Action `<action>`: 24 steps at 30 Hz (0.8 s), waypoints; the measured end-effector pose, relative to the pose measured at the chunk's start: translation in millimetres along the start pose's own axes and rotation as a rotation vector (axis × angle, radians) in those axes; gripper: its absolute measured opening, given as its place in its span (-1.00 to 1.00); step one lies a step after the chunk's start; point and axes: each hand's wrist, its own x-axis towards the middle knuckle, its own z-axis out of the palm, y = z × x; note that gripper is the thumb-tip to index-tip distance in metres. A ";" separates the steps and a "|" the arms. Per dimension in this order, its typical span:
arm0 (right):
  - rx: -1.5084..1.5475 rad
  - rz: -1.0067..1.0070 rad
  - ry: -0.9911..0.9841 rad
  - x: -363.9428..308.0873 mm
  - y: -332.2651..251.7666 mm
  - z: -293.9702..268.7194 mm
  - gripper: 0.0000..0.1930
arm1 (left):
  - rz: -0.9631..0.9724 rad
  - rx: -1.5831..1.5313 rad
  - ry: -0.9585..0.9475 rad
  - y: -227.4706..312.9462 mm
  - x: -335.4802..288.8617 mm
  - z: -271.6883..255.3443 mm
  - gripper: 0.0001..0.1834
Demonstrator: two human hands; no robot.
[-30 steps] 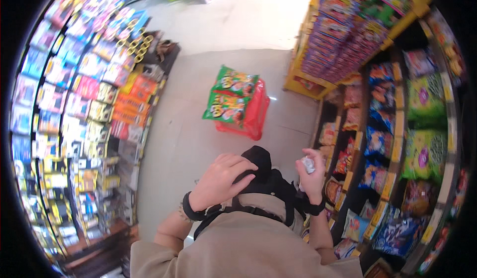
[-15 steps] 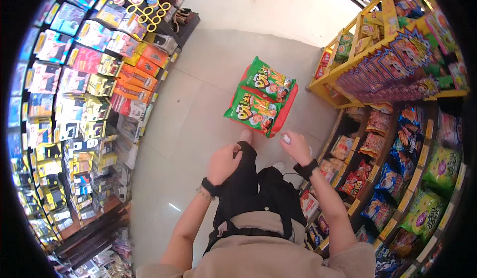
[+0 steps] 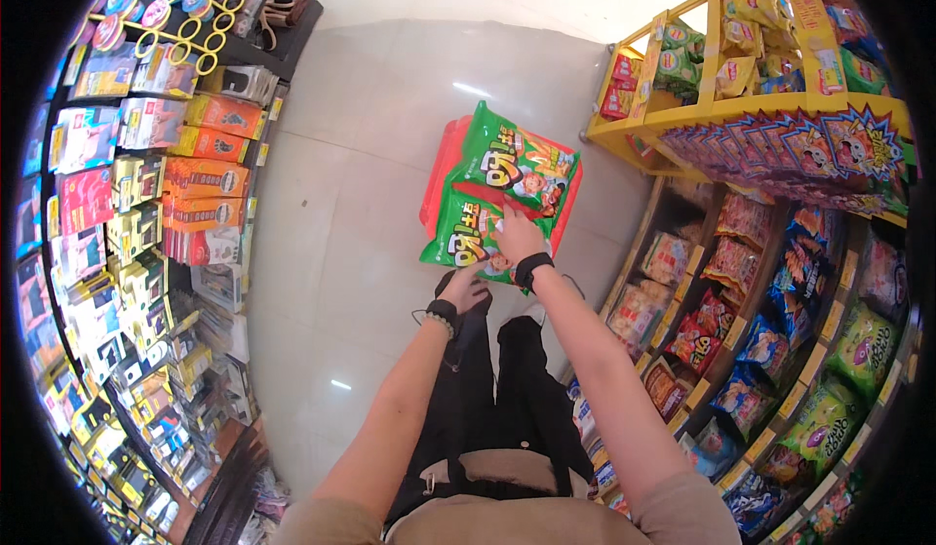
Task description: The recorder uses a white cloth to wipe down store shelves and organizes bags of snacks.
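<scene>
Two green snack bags (image 3: 522,167), printed with pictures of food, lie one beyond the other on a red basket (image 3: 436,192) on the floor ahead of me. The basket's red edges show around them. My right hand (image 3: 520,237) reaches over the nearer snack bag (image 3: 465,225), its fingers bent in near the gap between the bags. What it grips there is hidden. Just below that bag's near edge is my left hand (image 3: 466,290), slightly blurred, with fingers apart and nothing seen in them. Both wrists wear dark bands.
Along the left runs a rack of packaged goods (image 3: 205,194). Shelves of bagged snacks (image 3: 726,321) stand close on my right. A yellow display stand (image 3: 624,126) with small snack packs juts out at the far right. Pale tiled floor (image 3: 341,175) lies between them.
My right hand has moved forward and left onto the nearer bag. The left hand has come forward to that bag's near edge. The view has shifted closer to the basket.
</scene>
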 end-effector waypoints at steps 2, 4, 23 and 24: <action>0.037 0.038 0.027 -8.3 -3.1 5.1 -0.51 | -0.018 -0.043 -0.008 3.7 -6.4 -4.4 -0.26; 0.072 0.069 -0.056 -19.5 -3.3 1.5 -0.57 | 0.059 0.062 0.060 4.5 -17.9 -9.4 -0.32; 0.940 0.160 0.646 -259.8 95.2 -218.8 -0.49 | 0.758 0.847 -0.464 -17.8 -207.6 247.4 -0.23; 0.904 0.204 0.684 -285.5 105.0 -235.5 -0.47 | 0.806 0.901 -0.525 -30.9 -208.0 264.6 -0.24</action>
